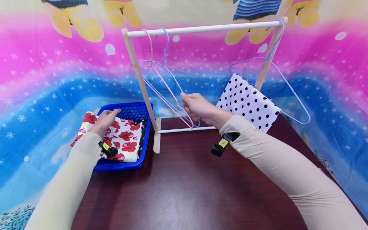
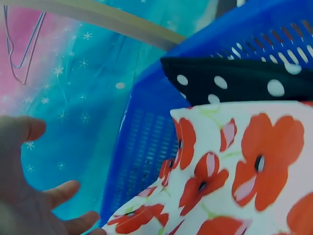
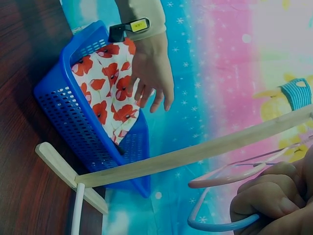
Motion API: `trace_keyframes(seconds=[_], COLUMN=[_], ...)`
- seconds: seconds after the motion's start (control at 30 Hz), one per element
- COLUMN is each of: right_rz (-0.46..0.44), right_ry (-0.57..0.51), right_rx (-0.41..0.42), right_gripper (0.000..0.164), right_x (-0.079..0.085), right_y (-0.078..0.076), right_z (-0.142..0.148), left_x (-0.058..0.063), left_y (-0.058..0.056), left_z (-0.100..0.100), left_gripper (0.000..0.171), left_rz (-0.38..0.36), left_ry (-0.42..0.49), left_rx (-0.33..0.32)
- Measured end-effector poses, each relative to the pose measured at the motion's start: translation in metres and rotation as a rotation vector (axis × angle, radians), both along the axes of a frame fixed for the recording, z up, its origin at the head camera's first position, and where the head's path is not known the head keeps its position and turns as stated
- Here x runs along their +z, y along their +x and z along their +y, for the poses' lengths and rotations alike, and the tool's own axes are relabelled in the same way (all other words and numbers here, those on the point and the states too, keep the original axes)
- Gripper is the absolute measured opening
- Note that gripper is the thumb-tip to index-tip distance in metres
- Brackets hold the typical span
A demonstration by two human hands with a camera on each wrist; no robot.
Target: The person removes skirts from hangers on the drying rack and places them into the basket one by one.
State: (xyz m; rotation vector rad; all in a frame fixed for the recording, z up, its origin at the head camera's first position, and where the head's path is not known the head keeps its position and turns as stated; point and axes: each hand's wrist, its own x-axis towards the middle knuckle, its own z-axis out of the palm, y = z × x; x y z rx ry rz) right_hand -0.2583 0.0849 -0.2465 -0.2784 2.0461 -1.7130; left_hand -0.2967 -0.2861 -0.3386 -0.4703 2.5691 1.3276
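My right hand (image 1: pixel 198 107) grips the lower side of a light-blue clothes hanger (image 1: pixel 174 76) that hangs from the rack's top rail (image 1: pixel 207 29). In the right wrist view its fingers (image 3: pixel 271 196) curl round the blue wire. A pink hanger (image 1: pixel 150 44) hangs just left of it. My left hand (image 1: pixel 104 120) is over the blue basket (image 1: pixel 122 165) with fingers spread, above a folded white cloth with red flowers (image 1: pixel 126 135). Beneath that cloth shows the edge of a black cloth with white dots (image 2: pixel 244 81).
At the rack's right end another light-blue hanger (image 1: pixel 291 88) carries a white cloth with black dots (image 1: pixel 247 102). The wooden rack's left post (image 1: pixel 141 83) stands beside the basket on the dark red table (image 1: pixel 178 185). A patterned backdrop (image 1: pixel 189 68) surrounds the table.
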Motion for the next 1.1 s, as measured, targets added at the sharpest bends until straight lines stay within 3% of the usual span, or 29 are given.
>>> trace_keyframes(seconds=[0.07,0.2,0.3,0.5,0.83,1.1], right_rz=[-0.002,-0.005,-0.006,-0.008,-0.009,-0.015], right_ry=[0.002,0.004,0.002,0.006,-0.001,-0.006], right_rx=[-0.001,-0.003,0.0,-0.002,0.015,0.009], right_gripper=[0.052,0.052,0.051,0.05,0.051,0.052], right_x=[0.0,0.001,0.001,0.002,0.003,0.001], right_y=[0.0,0.0,0.0,0.002,0.002,0.0], right_z=[0.0,-0.001,-0.003,-0.006,-0.007,-0.01], left_x=[0.001,0.0,-0.004,-0.013,-0.024,-0.032], left_y=[0.002,0.007,0.01,0.011,0.005,0.0], left_z=[0.0,-0.001,-0.002,0.003,0.008,0.015], left_gripper=[0.097,0.099,0.102,0.115,0.121,0.122], left_rz=[-0.023,-0.044,-0.079,-0.222,-0.386,-0.515], left_ry=[-0.122,-0.452,-0.578,-0.6,-0.585,-0.52], left_rx=[-0.071,-0.197,-0.269,-0.339,-0.427,-0.422])
